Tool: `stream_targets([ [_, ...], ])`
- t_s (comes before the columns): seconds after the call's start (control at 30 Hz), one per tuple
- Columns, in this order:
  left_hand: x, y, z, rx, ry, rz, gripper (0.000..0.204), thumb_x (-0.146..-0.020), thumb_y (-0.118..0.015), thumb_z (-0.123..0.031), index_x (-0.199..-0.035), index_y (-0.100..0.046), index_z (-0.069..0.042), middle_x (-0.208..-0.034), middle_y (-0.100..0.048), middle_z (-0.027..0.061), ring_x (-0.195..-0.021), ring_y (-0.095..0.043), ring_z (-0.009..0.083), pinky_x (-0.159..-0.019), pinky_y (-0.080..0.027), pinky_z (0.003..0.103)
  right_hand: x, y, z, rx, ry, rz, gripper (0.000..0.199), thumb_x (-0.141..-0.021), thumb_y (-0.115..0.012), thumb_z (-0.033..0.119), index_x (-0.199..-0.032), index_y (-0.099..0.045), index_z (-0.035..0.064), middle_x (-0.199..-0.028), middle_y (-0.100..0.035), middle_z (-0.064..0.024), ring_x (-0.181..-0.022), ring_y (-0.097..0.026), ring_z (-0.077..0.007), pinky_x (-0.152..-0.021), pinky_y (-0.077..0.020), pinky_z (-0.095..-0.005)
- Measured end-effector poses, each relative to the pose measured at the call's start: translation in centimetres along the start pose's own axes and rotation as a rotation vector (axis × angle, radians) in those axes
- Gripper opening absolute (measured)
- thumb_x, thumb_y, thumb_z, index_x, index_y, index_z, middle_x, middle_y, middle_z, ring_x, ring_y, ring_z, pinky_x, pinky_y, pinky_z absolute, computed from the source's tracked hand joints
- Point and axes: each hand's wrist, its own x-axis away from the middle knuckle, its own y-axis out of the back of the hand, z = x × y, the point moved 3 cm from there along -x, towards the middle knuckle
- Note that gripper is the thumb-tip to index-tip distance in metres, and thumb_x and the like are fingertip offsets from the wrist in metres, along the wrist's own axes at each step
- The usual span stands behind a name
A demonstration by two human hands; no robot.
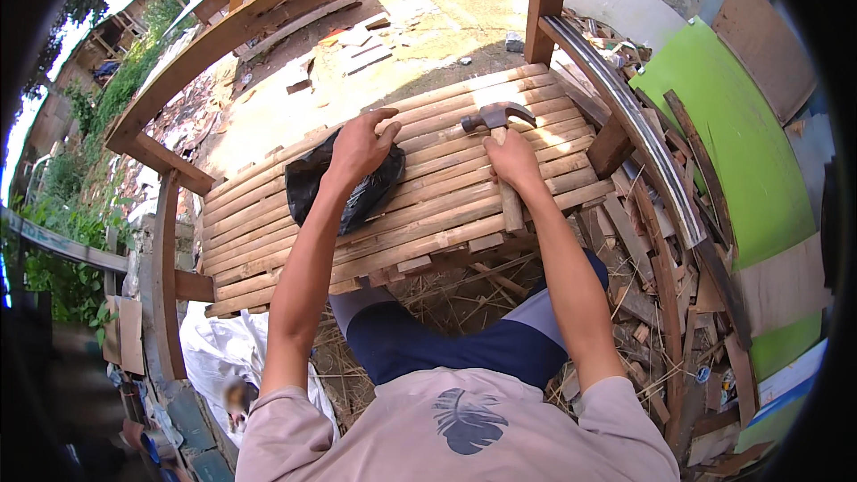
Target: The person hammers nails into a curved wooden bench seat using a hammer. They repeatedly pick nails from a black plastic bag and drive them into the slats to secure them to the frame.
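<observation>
We are seeing two hands working over one slatted bamboo panel (446,205), one claw hammer (500,138) and one black plastic bag (312,183). The slats are too many and too close together for us to be counting them surely.

The left hand (359,147) is resting on the upper right part of the black plastic bag, with its fingers (386,118) spread and slightly curled, reaching past the bag onto the slats. They are pressing down flat and are not closing around anything that we can make out.

The right hand (513,159) is wrapping around the wooden handle of the claw hammer, close below the dark metal head. Its fingers are curling tight about the handle; the head is lying just above the hand near the far edge of the panel, and the handle is running down under the hand toward the near edge.

The bag is lying crumpled on the left middle of the panel, and we cannot tell what is inside it, as its mouth is hidden.

The panel is sitting inside a wooden frame (268,9) with a curved top rail. To the right, scrap wood (661,303) is lying piled beside a green board (741,152).
</observation>
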Motion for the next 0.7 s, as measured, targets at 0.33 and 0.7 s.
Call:
stream_targets([
  [0.33,12.5,3.5,6.3,0.037,0.214,-0.338,0.018,-0.087,-0.07,-0.012,-0.101,-0.073,-0.002,-0.1,-0.071,0.0167,-0.091,-0.069,0.0331,-0.084,-0.054,0.038,0.6,-0.1,0.6,-0.006,-0.019,0.027,0.033,-0.093,-0.058,0.025,-0.086,-0.058,-0.0068,-0.063,-0.064,-0.0151,-0.052,-0.066,-0.0247,-0.052,-0.0534,-0.0408],
  [0.7,11.3,2.5,5.1,-0.127,0.253,-0.262,0.019,-0.084,-0.069,-0.015,-0.098,-0.075,-0.004,-0.103,-0.068,0.0142,-0.103,-0.063,0.0353,-0.093,-0.049,0.043,-0.6,-0.7,-0.8,0.224,0.095,-0.028,0.037,-0.091,-0.059,0.033,-0.092,-0.061,-0.0044,-0.066,-0.066,-0.0181,-0.064,-0.068,-0.034,-0.068,-0.0519,-0.0466],
])
